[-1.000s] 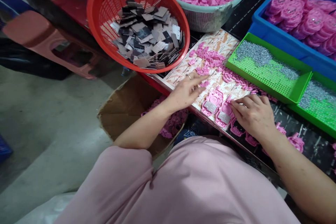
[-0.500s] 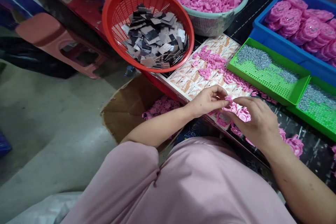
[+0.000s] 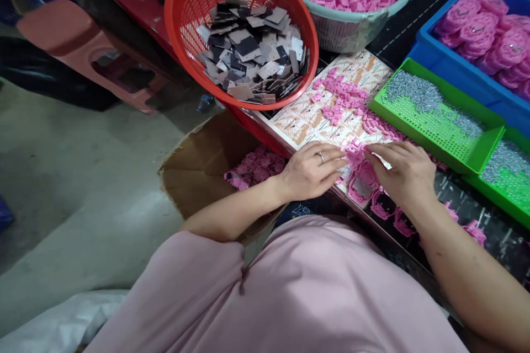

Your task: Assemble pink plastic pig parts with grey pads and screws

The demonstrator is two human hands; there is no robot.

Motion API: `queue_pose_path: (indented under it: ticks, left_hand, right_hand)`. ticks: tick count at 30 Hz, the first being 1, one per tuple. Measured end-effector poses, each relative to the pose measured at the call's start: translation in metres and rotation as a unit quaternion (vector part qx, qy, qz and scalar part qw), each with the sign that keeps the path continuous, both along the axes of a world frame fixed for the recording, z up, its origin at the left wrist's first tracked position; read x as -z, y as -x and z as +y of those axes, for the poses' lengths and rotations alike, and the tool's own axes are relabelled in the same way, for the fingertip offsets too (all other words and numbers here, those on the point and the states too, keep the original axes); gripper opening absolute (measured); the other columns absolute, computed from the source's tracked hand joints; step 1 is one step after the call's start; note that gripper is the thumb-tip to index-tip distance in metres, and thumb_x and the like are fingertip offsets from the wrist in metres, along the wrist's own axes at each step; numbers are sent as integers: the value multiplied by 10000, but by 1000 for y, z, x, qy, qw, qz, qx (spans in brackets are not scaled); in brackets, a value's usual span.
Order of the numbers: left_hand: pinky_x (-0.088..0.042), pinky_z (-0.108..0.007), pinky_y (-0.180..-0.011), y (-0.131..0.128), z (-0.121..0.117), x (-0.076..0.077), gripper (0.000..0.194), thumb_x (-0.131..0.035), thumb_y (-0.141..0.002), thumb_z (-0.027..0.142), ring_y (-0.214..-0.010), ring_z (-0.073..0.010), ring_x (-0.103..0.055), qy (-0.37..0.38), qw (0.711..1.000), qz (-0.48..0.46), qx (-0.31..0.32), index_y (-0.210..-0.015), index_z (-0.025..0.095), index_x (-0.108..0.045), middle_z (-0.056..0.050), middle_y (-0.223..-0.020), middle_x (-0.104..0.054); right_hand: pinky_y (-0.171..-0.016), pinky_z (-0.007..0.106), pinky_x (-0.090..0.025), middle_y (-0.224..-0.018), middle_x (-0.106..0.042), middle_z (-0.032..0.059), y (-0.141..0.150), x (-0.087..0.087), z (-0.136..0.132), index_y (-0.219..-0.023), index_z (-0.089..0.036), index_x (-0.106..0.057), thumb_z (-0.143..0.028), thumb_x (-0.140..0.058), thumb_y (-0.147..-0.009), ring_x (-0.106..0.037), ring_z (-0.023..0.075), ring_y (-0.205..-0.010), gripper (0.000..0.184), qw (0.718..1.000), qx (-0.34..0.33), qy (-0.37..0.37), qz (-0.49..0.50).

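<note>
Between my two hands a pink plastic part is held low over the patterned sheet at the table's front edge. My left hand, palm down with a ring on one finger, has its fingertips closed at the part's left side. From the right, my right hand pinches the part between thumb and forefinger. Just below them lies a pink plastic frame, and more pink frames run along the edge under my right wrist. Small pink pieces are scattered beyond my hands. My fingers partly cover the held part.
A red basket holds grey and black flat plates. Behind are a pale basket of pink pieces and a blue bin of pink parts. Green trays hold small metal bits. Below left sit a cardboard box and a stool.
Both hands have lowered the pink part toward the sheet. My left hand has turned palm down, and the frames below now show more fully. The view has shifted slightly.
</note>
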State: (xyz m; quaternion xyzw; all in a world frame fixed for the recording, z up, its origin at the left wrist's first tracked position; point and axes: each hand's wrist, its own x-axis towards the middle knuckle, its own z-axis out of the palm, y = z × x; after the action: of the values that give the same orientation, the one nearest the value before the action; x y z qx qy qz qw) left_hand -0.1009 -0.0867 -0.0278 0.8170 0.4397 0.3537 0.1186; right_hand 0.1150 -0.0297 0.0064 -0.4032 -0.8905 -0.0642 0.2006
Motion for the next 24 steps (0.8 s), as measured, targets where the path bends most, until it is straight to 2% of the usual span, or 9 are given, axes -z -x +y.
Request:
queue_pose_path:
  ticks: [3, 7, 12, 17, 20, 22, 24]
  left_hand:
    - [-477, -440, -983, 0, -7, 7, 267, -542, -921, 335, -1167, -243, -604, -49, 995, 82, 25, -1096, 181, -671, -88, -1199, -686]
    - [-461, -455, -999, -5, -10, 16, 316, -531, -933, 337, -1172, -256, -598, -92, 989, 110, 31, -1142, 134, -653, -125, -1236, -663]
    - [-476, -428, -993, -5, -7, 19, 279, -526, -941, 310, -1145, -236, -616, -98, 988, 116, 30, -1125, 151, -664, -102, -1206, -682]
    - [-478, -436, -990, -4, -6, 17, 249, -534, -936, 308, -1149, -238, -612, -90, 989, 114, 34, -1072, 165, -686, -103, -1190, -688]
    - [-462, -448, -1004, -2, -5, 16, 250, -537, -933, 306, -1167, -235, -598, -71, 989, 121, 45, -1091, 175, -679, -106, -1201, -681]
    - [-445, -453, -1019, -1, -5, 15, 262, -533, -933, 312, -1168, -234, -593, -68, 988, 129, 49, -1113, 178, -669, -98, -1207, -678]
    - [-429, -455, -1028, -1, -4, 13, 285, -534, -930, 337, -1158, -237, -590, -73, 988, 128, 51, -1122, 171, -664, -97, -1207, -677]
  right_hand:
    - [-722, 334, -369, -898, -757, -22, 5, 8, 4, -940, -249, -736, -286, -597, -902, -621, 181, -835, 148, 998, -11, -49, -31]
    - [-746, 350, -302, -903, -756, -24, 9, 13, 5, -949, -235, -719, -276, -577, -915, -559, 181, -832, 151, 996, -24, -58, -58]
    - [-736, 377, -254, -938, -731, 26, 18, 0, 0, -883, -227, -717, -313, -578, -897, -497, 238, -906, 164, 988, -23, -55, -144]
    - [-714, 378, -245, -806, -658, 106, 35, -8, -8, -721, -161, -657, -199, -565, -866, -462, 251, -856, 176, 976, -24, -62, -209]
    - [-708, 380, -248, -803, -651, 106, 38, -2, -5, -704, -161, -650, -199, -561, -869, -465, 248, -858, 191, 979, -21, -37, -202]
    - [-724, 387, -270, -854, -672, 93, 31, 1, -2, -782, -170, -684, -239, -549, -895, -483, 244, -881, 189, 984, -18, -20, -173]
    - [-736, 391, -308, -910, -691, 72, 15, -4, -3, -895, -195, -705, -283, -541, -917, -509, 235, -894, 188, 994, -13, -9, -112]
